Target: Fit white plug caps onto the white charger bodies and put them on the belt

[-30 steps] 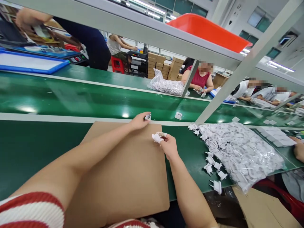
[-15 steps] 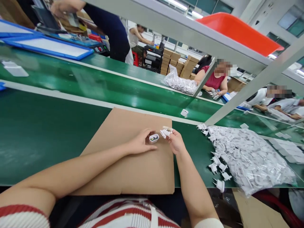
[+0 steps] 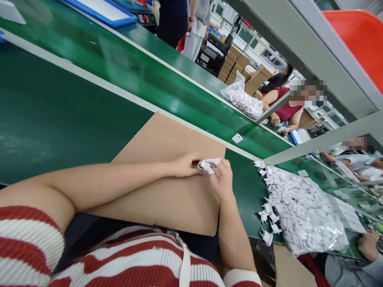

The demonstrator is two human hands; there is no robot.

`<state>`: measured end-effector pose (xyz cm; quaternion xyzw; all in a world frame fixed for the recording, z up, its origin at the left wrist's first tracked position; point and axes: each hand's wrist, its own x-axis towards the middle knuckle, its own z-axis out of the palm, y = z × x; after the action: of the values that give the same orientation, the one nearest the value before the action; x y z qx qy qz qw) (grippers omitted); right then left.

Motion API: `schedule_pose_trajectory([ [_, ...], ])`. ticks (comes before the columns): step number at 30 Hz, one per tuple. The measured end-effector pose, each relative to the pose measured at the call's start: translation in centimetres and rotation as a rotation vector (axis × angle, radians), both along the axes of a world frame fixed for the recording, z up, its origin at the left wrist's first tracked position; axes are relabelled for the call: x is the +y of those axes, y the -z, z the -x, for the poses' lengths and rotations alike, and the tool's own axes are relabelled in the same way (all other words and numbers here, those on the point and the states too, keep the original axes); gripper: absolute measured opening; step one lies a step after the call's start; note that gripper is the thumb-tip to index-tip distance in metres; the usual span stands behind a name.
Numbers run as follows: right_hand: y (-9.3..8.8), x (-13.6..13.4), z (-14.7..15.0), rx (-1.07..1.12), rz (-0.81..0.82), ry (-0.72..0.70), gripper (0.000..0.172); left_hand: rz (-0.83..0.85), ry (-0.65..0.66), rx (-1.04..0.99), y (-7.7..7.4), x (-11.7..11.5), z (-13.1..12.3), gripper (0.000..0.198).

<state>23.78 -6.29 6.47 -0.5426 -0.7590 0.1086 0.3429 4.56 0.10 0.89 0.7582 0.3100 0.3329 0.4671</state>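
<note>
On the brown cardboard sheet [image 3: 170,199], my left hand [image 3: 186,164] is closed around a small white charger housing [image 3: 200,164], largely hidden by the fingers. My right hand [image 3: 222,176] pinches a white plug piece [image 3: 206,165] against the housing's open end. White coverings show on the right fingertips. Between the fingers, the exact fit of the two parts cannot be made out. To the right lie several loose white plug pieces [image 3: 267,236] beside a clear plastic bag [image 3: 305,211] full of similar pieces.
A green belt [image 3: 167,101] runs beyond the worktable, carrying a white housing [image 3: 237,138]. A slanted metal post [image 3: 317,139] and shelf stand at the right, with a red bin [image 3: 356,44] above. Co-workers sit across the belt; another person's arm [image 3: 368,244] shows at right.
My hands have come together, bringing the plug piece to the housing. The left fingers have closed around the housing. The head view has tilted and shifted.
</note>
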Motion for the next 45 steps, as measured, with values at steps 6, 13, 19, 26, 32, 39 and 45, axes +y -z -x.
schedule_pose_trajectory([
  [6,1.0,0.5,0.7,-0.151,0.049,-0.072,0.029,0.034,-0.009,-0.045,0.1,-0.1,0.0,0.037],
  [13,0.2,1.0,0.9,-0.233,0.07,-0.063,0.04,-0.008,0.021,-0.062,0.4,0.1,-0.1,0.033],
  [19,0.1,1.1,1.3,-0.304,0.049,-0.014,0.033,0.002,0.021,-0.069,0.6,0.0,-0.2,0.032],
  [26,0.9,1.6,0.8,-0.18,0.095,0.043,0.025,-0.02,-0.007,-0.037,0.8,0.2,-0.2,0.035],
  [32,2.4,-0.3,1.3,0.26,0.223,0.118,0.074,-0.046,0.007,0.022,0.8,-0.2,-0.2,0.042],
  [39,5.1,-10.7,-7.7,-0.109,0.045,0.791,0.085,-0.111,-0.009,0.157,2.0,-0.4,0.5,0.059],
  [45,5.0,-15.9,-16.5,-0.362,0.414,1.347,0.062,-0.179,0.016,0.222,1.9,-0.2,0.4,0.047],
])
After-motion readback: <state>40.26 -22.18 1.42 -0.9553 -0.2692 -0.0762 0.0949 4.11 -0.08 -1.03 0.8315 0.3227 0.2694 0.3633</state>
